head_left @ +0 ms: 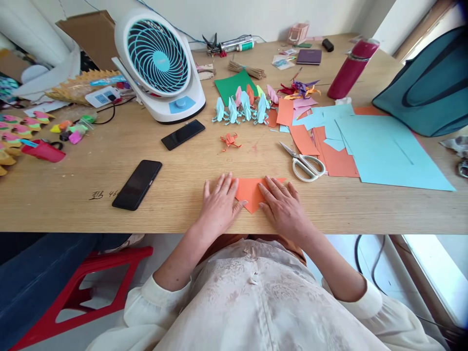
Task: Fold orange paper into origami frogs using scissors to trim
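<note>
An orange sheet of paper (250, 191), folded into a triangle with its point toward me, lies flat near the table's front edge. My left hand (220, 202) rests on its left side, palm down with the fingers stretched out. On the right side my right hand (282, 204) presses down, its fingers spread as well. Both hands hide the triangle's outer corners. Beyond them sits a small folded orange paper figure (230, 141). White-handled scissors (306, 165) lie to the right, blades slightly apart.
Two black phones (137, 185) (183, 134) lie at left, before a white fan (161, 63). Folded blue paper figures (233, 111) stand farther back. Blue sheets (395, 151), a red bottle (353, 68) and a teal bag (424, 83) occupy the right. Someone's leg (40, 278) shows beside a red stool (87, 287).
</note>
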Demonstrator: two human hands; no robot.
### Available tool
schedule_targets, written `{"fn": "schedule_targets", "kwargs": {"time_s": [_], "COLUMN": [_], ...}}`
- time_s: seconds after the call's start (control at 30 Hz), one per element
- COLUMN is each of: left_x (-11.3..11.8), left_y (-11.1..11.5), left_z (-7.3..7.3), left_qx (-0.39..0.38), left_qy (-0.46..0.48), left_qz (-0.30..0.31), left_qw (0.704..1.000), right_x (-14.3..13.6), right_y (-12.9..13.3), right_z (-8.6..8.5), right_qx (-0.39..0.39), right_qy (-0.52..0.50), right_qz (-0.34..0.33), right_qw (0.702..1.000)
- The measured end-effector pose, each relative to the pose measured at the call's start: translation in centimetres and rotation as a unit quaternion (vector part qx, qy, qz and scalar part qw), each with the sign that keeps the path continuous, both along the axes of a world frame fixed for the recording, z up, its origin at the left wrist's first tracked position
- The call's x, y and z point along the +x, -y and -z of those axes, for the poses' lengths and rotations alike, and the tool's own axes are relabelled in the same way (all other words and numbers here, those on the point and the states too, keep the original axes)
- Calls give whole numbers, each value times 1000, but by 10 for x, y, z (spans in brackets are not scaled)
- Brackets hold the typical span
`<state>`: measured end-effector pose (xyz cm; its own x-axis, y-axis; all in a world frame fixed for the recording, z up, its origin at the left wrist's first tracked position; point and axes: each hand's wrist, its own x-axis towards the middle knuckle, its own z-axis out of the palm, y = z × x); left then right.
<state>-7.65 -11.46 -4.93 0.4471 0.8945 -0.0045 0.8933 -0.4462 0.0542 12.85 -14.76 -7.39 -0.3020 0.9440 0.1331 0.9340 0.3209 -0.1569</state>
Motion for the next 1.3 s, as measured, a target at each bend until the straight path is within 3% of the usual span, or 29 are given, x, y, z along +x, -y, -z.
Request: {"fn": "schedule_targets", "kwargs": {"time_s": [0.13,0.17,0.37,0.5,0.67,1.0,1.13,1.3], "left_x": [17,20,22,23,25,25,26,26], "left_y": [2,3,7,10,12,13,12,12], "left_z": [6,9,18,20,21,21,23,20], "left_qx": [-19,-21,-16,-1,11,25,34,29], "left_qy": [22,21,31,40,33,-3,-4,-8], "left_qz": [110,114,101,81,73,49,51,49], "left_qw": [993,993,994,996,997,998,998,998], "right_x": [4,5,4,-3,-7,-2,-1,9], "right_y": [-1,-2,-9,-10,-10,-7,-6,-8], "right_z": [0,0,-5,-2,5,3,4,1], "right_qx": [1,-1,0,6,35,33,35,59], "right_qy": [-3,-7,-25,-26,-6,3,1,22], "right_qz": [-14,-18,-24,-64,-43,-74,-42,58], "right_qw": [1000,1000,999,998,998,997,999,996]}}
